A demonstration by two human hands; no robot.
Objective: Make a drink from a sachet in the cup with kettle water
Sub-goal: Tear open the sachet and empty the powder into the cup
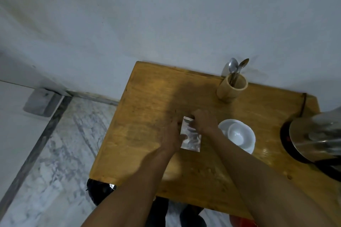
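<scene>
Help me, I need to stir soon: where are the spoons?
In the head view, the spoons stand in a wooden holder at the table's far right, by the wall, beyond the white cup.

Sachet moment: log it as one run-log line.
step: opening sachet | left hand: holds its left edge | right hand: pinches its top corner | cup: empty on saucer | kettle: at right

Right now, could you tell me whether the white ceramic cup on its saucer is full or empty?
Empty: the white ceramic cup stands upright on its white saucer, and its bare white inside shows, with no liquid or powder.
</scene>
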